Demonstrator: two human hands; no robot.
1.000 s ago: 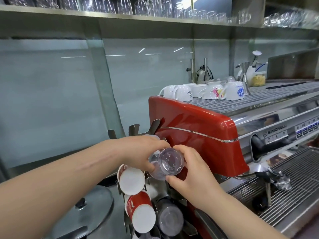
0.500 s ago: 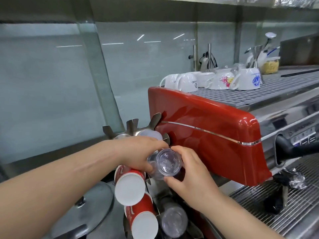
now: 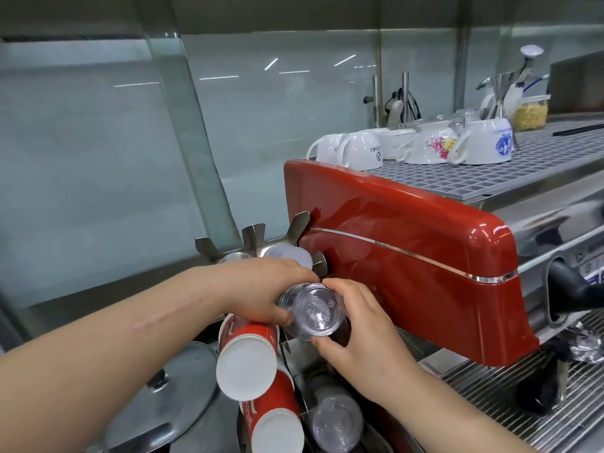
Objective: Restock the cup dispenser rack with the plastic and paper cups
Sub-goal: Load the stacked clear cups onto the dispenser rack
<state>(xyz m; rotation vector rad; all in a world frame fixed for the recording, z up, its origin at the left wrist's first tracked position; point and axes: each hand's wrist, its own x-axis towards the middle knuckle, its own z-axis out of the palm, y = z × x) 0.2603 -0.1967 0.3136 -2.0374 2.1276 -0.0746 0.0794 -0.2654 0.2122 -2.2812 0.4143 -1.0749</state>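
Observation:
A stack of clear plastic cups [image 3: 313, 312] lies base toward me in a slot of the metal cup dispenser rack [image 3: 251, 238], beside the red espresso machine. My left hand [image 3: 261, 289] grips the stack from the left and above. My right hand [image 3: 356, 335] holds it from the right and below, thumb under its base. Red paper cups [image 3: 246, 364] with white bases fill the slot just below left, with a second red stack [image 3: 277, 426] lower down. Another clear cup stack [image 3: 333, 423] sits at the bottom. A white cup base [image 3: 291, 256] shows in the top slot.
The red espresso machine [image 3: 408, 256] stands right against the rack, with white ceramic cups [image 3: 425, 147] upside down on its grey top grid. A steel pot lid [image 3: 163, 387] lies lower left. A glass wall panel [image 3: 98, 158] stands behind the rack. A drip tray grille [image 3: 523, 403] is lower right.
The view has tilted down and moved closer. Both hands keep hold of the clear cup stack, which sits slightly deeper in its slot.

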